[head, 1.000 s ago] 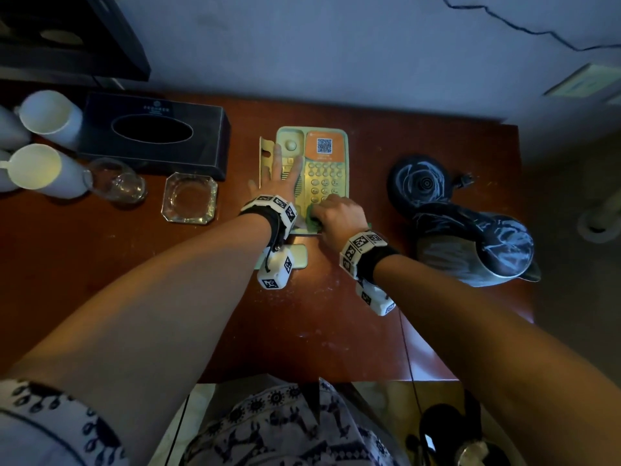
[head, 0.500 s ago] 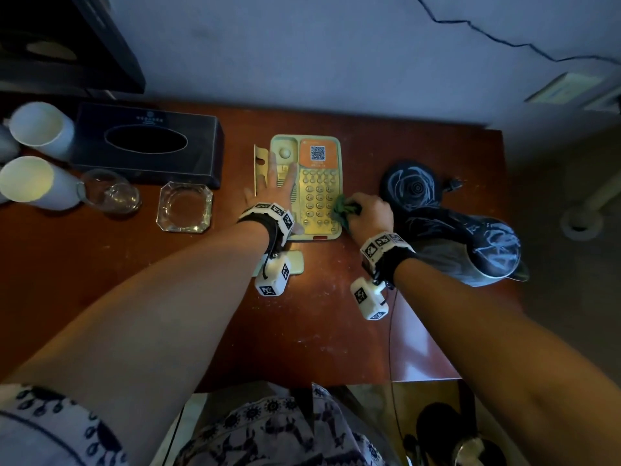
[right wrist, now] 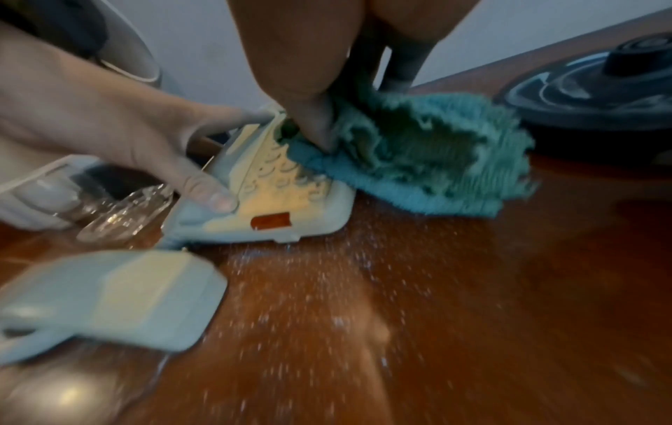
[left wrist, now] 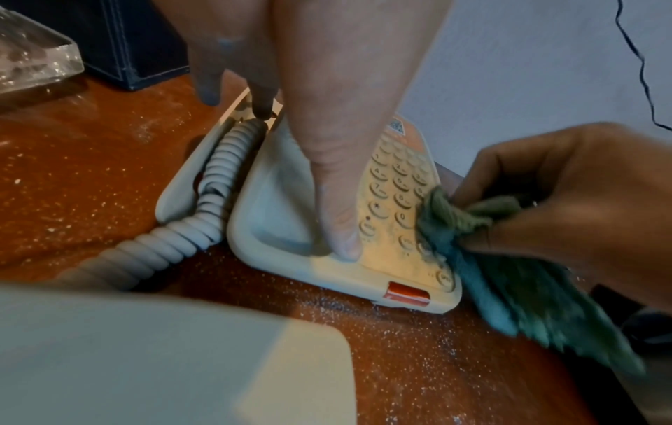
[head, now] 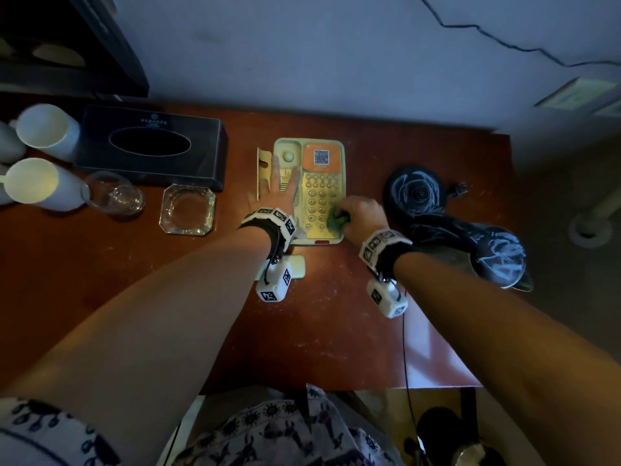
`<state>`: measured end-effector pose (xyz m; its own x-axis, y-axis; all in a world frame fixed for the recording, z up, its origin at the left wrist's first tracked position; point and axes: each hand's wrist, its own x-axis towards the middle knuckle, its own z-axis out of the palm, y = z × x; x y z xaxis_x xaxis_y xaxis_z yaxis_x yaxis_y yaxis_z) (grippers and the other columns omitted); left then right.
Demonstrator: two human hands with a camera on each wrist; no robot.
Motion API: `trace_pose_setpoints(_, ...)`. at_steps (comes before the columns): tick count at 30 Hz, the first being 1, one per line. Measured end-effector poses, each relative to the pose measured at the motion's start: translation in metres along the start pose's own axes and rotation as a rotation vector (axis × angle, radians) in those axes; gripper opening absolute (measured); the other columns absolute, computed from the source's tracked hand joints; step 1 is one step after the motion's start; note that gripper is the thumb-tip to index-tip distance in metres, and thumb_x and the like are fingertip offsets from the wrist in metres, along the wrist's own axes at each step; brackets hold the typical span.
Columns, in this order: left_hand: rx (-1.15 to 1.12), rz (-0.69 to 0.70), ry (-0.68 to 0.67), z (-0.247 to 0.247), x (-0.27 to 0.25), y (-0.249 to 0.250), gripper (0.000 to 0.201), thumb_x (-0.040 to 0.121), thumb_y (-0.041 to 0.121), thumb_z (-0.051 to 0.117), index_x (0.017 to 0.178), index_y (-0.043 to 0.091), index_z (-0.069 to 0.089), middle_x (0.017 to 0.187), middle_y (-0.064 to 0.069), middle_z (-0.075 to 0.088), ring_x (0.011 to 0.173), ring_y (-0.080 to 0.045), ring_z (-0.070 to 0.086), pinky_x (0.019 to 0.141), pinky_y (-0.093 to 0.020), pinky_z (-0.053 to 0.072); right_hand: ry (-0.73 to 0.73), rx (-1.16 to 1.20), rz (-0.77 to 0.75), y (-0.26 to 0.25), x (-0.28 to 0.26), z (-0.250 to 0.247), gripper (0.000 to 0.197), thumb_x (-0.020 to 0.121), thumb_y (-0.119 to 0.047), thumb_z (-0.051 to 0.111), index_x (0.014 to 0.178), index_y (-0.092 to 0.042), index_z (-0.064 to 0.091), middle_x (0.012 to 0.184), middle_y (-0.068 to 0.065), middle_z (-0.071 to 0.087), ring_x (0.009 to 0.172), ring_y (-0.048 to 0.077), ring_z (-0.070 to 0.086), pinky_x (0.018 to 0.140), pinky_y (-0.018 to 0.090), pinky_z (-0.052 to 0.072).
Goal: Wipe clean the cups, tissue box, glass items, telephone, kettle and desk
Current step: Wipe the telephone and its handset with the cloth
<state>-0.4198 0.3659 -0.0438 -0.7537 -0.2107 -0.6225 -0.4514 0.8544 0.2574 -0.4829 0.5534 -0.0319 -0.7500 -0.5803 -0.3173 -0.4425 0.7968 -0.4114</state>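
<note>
At the centre of the head view, the pale green push-button telephone [head: 322, 193] sits on the reddish-brown wooden desk [head: 134, 280]. The left hand [head: 274, 193] lies flat, fingers spread, on its cradle; the right hand [head: 361, 216] clutches a bunched green cloth [head: 336, 220] against the keypad's lower right.

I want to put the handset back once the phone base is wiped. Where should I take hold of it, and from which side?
Judging by its pose, grip the handset across its narrower middle, coming from above. It lies flat on the desk in front of the telephone, its near end broad and blocky, and its coiled cord trails left of the base, so that side is cluttered.
</note>
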Motion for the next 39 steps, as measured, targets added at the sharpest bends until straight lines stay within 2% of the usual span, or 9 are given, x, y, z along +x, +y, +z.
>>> trace_pose_setpoints(4, 0.006, -0.001, -0.007, -0.001, 0.000, 0.001, 0.147, 0.061, 0.041, 0.094, 0.155, 0.039, -0.019, 0.153, -0.005, -0.047, 0.152, -0.041, -0.003, 0.116, -0.068, 0.016, -0.081, -0.045, -0.024, -0.001, 0.002, -0.003, 0.022, 0.073, -0.010, 0.073, 0.094, -0.016, 0.070, 0.099, 0.000, 0.068, 0.091, 0.022, 0.063, 0.074, 0.026, 0.048)
trace_pose_setpoints(8, 0.007, 0.006, 0.005, 0.001, 0.002, -0.001, 0.146, 0.061, 0.041, 0.094, 0.156, 0.038, -0.017, 0.152, -0.005, -0.049, 0.152, -0.041, 0.000, 0.116, -0.068, 0.018, 0.082, 0.011, 0.052, -0.007, 0.036, -0.012, 0.019, 0.075, -0.012, 0.067, 0.094, -0.018, 0.070, 0.097, 0.000, 0.070, 0.088, 0.023, 0.065, 0.076, 0.033, 0.054)
trace_pose_setpoints(12, 0.002, 0.020, 0.000, 0.003, 0.003, -0.002, 0.144, 0.063, 0.040, 0.093, 0.155, 0.038, -0.018, 0.151, -0.005, -0.050, 0.152, -0.041, -0.002, 0.117, -0.065, 0.015, 0.121, -0.010, 0.083, -0.009, 0.062, -0.018, 0.016, 0.081, -0.012, 0.064, 0.094, -0.021, 0.068, 0.095, -0.001, 0.069, 0.084, 0.021, 0.064, 0.069, 0.024, 0.044)
trace_pose_setpoints(16, 0.012, 0.010, 0.004, 0.004, 0.004, -0.002, 0.146, 0.063, 0.041, 0.093, 0.155, 0.038, -0.020, 0.151, -0.005, -0.050, 0.153, -0.039, -0.002, 0.116, -0.065, 0.016, 0.247, 0.069, 0.179, -0.006, 0.085, -0.032, 0.020, 0.085, -0.007, 0.061, 0.098, -0.020, 0.069, 0.092, -0.002, 0.068, 0.081, 0.016, 0.059, 0.072, 0.023, 0.045)
trace_pose_setpoints(22, -0.010, 0.010, -0.005, 0.003, 0.004, -0.003, 0.146, 0.063, 0.039, 0.093, 0.154, 0.040, -0.020, 0.150, -0.003, -0.051, 0.153, -0.039, -0.001, 0.117, -0.066, 0.015, 0.137, 0.024, 0.112, -0.014, 0.080, -0.028, 0.015, 0.085, -0.012, 0.070, 0.097, -0.021, 0.069, 0.095, 0.000, 0.069, 0.084, 0.017, 0.065, 0.076, 0.028, 0.055)
trace_pose_setpoints(26, -0.008, -0.003, -0.021, 0.000, 0.002, 0.000, 0.146, 0.063, 0.039, 0.093, 0.154, 0.039, -0.021, 0.150, -0.004, -0.051, 0.152, -0.040, -0.004, 0.117, -0.066, 0.013, 0.089, -0.011, 0.126, -0.009, 0.064, -0.024, 0.010, 0.082, -0.024, 0.073, 0.087, -0.025, 0.064, 0.087, -0.003, 0.066, 0.078, 0.017, 0.063, 0.069, 0.027, 0.052)
trace_pose_setpoints(30, 0.020, -0.010, -0.022, -0.003, 0.001, 0.002, 0.145, 0.063, 0.042, 0.092, 0.155, 0.037, -0.020, 0.152, -0.008, -0.048, 0.152, -0.043, 0.000, 0.117, -0.065, 0.016, -0.007, -0.015, 0.134, -0.010, 0.050, -0.018, 0.016, 0.079, -0.031, 0.071, 0.087, -0.019, 0.065, 0.087, -0.001, 0.066, 0.078, 0.020, 0.063, 0.068, 0.029, 0.051)
trace_pose_setpoints(35, -0.049, -0.023, 0.018, -0.007, -0.002, 0.008, 0.128, 0.071, 0.040, 0.088, 0.158, 0.032, -0.005, 0.158, -0.008, -0.038, 0.152, -0.039, 0.001, 0.116, -0.065, 0.021, 0.230, 0.385, 0.459, 0.010, 0.026, -0.008, 0.018, 0.079, -0.022, 0.071, 0.096, -0.017, 0.066, 0.090, -0.001, 0.065, 0.080, 0.016, 0.059, 0.067, 0.024, 0.042)
trace_pose_setpoints(39, -0.127, -0.072, 0.097, -0.002, -0.005, 0.010, 0.123, 0.075, 0.037, 0.086, 0.159, 0.028, -0.003, 0.163, -0.004, -0.027, 0.153, -0.033, 0.003, 0.116, -0.061, 0.028, 0.185, 0.607, 0.708, 0.025, 0.021, -0.009, 0.030, 0.091, -0.024, 0.062, 0.118, -0.012, 0.059, 0.099, 0.007, 0.061, 0.073, 0.016, 0.054, 0.070, 0.025, 0.041)
